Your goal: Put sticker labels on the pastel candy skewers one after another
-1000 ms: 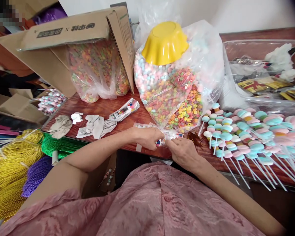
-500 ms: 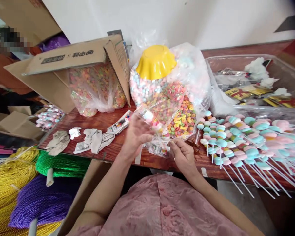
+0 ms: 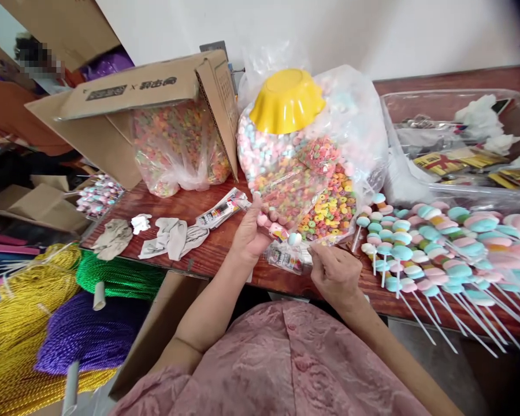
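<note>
Head view: compared with half a second earlier, the left hand point(image 3: 251, 234) is lowered and the clear wrapper point(image 3: 279, 230) is brought nearer the right hand point(image 3: 335, 274). The wrapper is clamped in the left fingers, above the tabletop point(image 3: 190, 199) edge, before the big bag point(image 3: 329, 196). The right fingers are curled just beside it; a grip cannot be told. Ring sweets are packed in the big bag, topped by a yellow bowl point(image 3: 288, 99); more are bagged in the cardboard box point(image 3: 125, 92). Pink and pale-blue sweets are seen inside the wrapper.

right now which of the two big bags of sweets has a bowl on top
The clear bag in the middle of the table, with a yellow bowl upside down on it. The other bag sits inside the tipped cardboard box.
</note>
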A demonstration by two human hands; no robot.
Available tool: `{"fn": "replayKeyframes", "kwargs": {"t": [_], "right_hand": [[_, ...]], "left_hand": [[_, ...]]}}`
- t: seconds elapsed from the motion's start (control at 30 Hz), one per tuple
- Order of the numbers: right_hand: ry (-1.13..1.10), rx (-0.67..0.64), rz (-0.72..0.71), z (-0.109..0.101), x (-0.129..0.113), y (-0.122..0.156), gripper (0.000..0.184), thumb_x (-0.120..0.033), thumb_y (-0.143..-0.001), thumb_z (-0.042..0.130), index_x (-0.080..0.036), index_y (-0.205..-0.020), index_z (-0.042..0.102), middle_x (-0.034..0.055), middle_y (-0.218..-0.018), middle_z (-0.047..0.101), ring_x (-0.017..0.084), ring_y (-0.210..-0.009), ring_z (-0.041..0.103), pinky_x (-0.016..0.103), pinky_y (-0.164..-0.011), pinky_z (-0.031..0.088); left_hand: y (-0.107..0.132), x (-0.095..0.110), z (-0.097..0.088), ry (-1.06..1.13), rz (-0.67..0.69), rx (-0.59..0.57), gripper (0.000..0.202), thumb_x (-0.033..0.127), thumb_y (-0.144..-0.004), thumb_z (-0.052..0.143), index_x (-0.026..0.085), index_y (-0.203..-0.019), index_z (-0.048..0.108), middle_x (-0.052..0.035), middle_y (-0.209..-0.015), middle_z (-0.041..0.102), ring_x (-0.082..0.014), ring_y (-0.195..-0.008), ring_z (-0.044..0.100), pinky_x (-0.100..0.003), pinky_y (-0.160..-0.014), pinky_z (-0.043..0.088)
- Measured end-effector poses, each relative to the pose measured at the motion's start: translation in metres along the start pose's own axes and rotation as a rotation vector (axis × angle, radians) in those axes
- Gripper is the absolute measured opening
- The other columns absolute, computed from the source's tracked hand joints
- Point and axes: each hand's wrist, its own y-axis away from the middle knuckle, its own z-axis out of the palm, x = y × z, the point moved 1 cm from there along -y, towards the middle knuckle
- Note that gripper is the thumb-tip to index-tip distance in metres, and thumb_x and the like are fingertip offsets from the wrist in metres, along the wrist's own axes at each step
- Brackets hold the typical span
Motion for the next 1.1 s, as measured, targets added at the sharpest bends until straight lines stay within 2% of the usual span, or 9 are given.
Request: {"fn": "replayKeyframes", "kwargs": {"t": [0.17, 0.37, 0.43, 0.53, 0.6, 0.73, 0.83, 0.97, 1.1], "right_hand": [[-0.152, -0.096, 0.055, 0.006, -0.016, 0.002, 0.019, -0.016, -0.091, 0.050, -0.019, -0.077, 0.062, 0.0021, -0.060, 0.061, 0.013, -0.058, 0.053, 0.027, -0.059, 0.037], [-1.062, -0.460, 0.748, 0.008, -0.029, -0.007, 0.033, -0.041, -0.091, 0.051, -0.021, -0.065, 0.050, -0.0058, -0.046, 0.038, 0.009, -0.042, 0.030, 0.024, -0.044, 0.023], [-1.262, -0.570, 0.846, 0.006, -0.029, -0.009, 0.033, -0.046, -0.087, 0.053, -0.020, -0.067, 0.053, -0.0080, -0.044, 0.033, 0.008, -0.039, 0.023, 0.024, -0.041, 0.018], [-1.178, -0.621, 0.777, 0.002, -0.032, -0.009, 0.033, -0.044, -0.090, 0.051, -0.020, -0.066, 0.051, -0.0070, -0.046, 0.035, 0.008, -0.041, 0.027, 0.024, -0.042, 0.021], [-0.931, -0.507, 0.597, 0.000, -0.036, -0.007, 0.032, -0.035, -0.094, 0.047, -0.020, -0.065, 0.049, -0.0048, -0.050, 0.041, 0.008, -0.045, 0.034, 0.024, -0.046, 0.027], [-0.439, -0.191, 0.094, -0.003, -0.046, -0.001, 0.023, -0.015, -0.093, 0.047, -0.019, -0.072, 0.054, -0.0016, -0.056, 0.052, 0.010, -0.050, 0.044, 0.026, -0.054, 0.032], [-0.242, -0.133, -0.084, 0.001, -0.048, 0.001, 0.024, -0.011, -0.091, 0.049, -0.019, -0.068, 0.053, -0.0008, -0.053, 0.052, 0.011, -0.049, 0.044, 0.027, -0.054, 0.032], [-0.220, -0.150, -0.029, 0.006, -0.041, 0.000, 0.026, -0.012, -0.091, 0.048, -0.019, -0.066, 0.053, -0.0005, -0.051, 0.053, 0.011, -0.048, 0.043, 0.028, -0.054, 0.029], [-0.654, -0.344, 0.401, 0.011, -0.034, -0.003, 0.026, -0.025, -0.092, 0.048, -0.020, -0.068, 0.054, -0.0027, -0.050, 0.050, 0.010, -0.047, 0.040, 0.026, -0.051, 0.028]], "left_hand": [[0.007, -0.013, 0.000, -0.006, 0.049, -0.036, 0.047, 0.050, -0.084, 0.070, 0.017, -0.058, 0.048, 0.0042, -0.055, 0.050, -0.0111, -0.054, 0.055, -0.036, -0.079, 0.057], [0.009, -0.016, -0.004, -0.065, 0.065, -0.146, 0.048, 0.047, -0.088, 0.066, 0.018, -0.058, 0.043, 0.0057, -0.055, 0.041, -0.0080, -0.048, 0.043, -0.033, -0.076, 0.056], [0.007, -0.014, -0.006, -0.021, 0.061, -0.142, 0.046, 0.048, -0.088, 0.066, 0.018, -0.060, 0.044, 0.0059, -0.056, 0.039, -0.0076, -0.048, 0.041, -0.032, -0.074, 0.055], [0.003, -0.013, -0.008, 0.039, 0.123, -0.126, 0.043, 0.043, -0.087, 0.070, 0.018, -0.062, 0.044, 0.0057, -0.059, 0.040, -0.0065, -0.050, 0.041, -0.028, -0.072, 0.054], [0.000, -0.015, -0.009, 0.062, 0.207, -0.105, 0.043, 0.037, -0.086, 0.072, 0.018, -0.061, 0.043, 0.0057, -0.060, 0.040, -0.0056, -0.052, 0.042, -0.026, -0.071, 0.054], [-0.005, -0.020, -0.011, 0.080, 0.330, -0.008, 0.043, 0.038, -0.084, 0.074, 0.017, -0.062, 0.043, 0.0067, -0.060, 0.041, -0.0044, -0.054, 0.044, -0.023, -0.071, 0.053], [-0.005, -0.023, -0.013, 0.066, 0.352, 0.041, 0.044, 0.039, -0.083, 0.075, 0.017, -0.063, 0.042, 0.0077, -0.059, 0.041, -0.0038, -0.053, 0.044, -0.022, -0.070, 0.052], [0.000, -0.024, -0.014, -0.069, 0.275, -0.065, 0.044, 0.039, -0.083, 0.074, 0.018, -0.062, 0.042, 0.0071, -0.057, 0.042, -0.0058, -0.049, 0.044, -0.024, -0.064, 0.052], [0.004, -0.024, -0.017, -0.178, 0.139, -0.205, 0.047, 0.051, -0.085, 0.068, 0.019, -0.062, 0.043, 0.0059, -0.055, 0.043, -0.0081, -0.045, 0.044, -0.029, -0.065, 0.054]]}}
